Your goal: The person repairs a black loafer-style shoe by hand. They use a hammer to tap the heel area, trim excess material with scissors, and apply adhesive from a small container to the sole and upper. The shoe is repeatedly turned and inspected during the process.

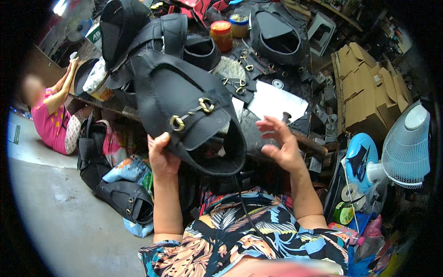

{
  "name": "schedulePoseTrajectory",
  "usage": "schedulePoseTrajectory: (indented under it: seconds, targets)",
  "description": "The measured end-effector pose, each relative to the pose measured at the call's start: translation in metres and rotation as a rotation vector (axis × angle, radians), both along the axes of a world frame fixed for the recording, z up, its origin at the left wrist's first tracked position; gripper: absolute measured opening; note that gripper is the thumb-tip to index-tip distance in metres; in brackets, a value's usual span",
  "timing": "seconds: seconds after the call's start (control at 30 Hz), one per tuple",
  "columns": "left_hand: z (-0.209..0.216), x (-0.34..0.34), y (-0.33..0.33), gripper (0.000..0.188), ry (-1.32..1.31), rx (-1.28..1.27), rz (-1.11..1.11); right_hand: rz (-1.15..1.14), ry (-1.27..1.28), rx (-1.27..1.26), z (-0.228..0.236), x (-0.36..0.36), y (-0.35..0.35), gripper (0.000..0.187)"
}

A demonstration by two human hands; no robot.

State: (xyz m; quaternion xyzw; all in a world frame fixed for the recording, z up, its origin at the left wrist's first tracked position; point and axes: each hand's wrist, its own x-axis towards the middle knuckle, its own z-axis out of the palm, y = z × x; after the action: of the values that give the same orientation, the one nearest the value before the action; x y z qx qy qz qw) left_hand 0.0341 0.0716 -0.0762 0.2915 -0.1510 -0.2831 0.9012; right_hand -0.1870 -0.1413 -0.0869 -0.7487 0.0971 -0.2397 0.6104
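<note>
Black shoe upper (184,99), located between the hands, is pinched at its side edge by left hand (164,156); right hand (280,144) spread, apart. Judged light, pliable; grip best taken along side edge.

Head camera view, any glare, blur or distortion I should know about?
In the head view, black surrounds the round picture; a lamp glares at upper left; the head of the person in pink is blurred; the white sheet looks bright, while the opening of the black upper in the left hand is deeply shadowed.
</note>
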Motion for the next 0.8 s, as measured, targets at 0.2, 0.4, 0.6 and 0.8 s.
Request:
schedulePoseTrajectory:
  seconds: [0.2,0.4,0.6,0.8]
  targets:
    - [0.014,-0.018,-0.046,0.044,0.025,0.072,-0.135,0.098,-0.066,-0.27,0.012,-0.002,0.013,0.097]
    - [0.03,-0.026,-0.067,0.052,0.069,0.145,-0.261,-0.131,-0.127,-0.61,0.01,-0.013,0.016,0.077]
    - [0.016,-0.009,-0.04,0.048,-0.051,0.303,-0.342,-0.225,-0.172,-0.751,0.004,-0.018,0.013,0.041]
    - [-0.002,0.016,-0.032,0.045,-0.278,0.484,-0.192,-0.273,-0.12,-0.834,-0.002,-0.026,-0.011,0.031]
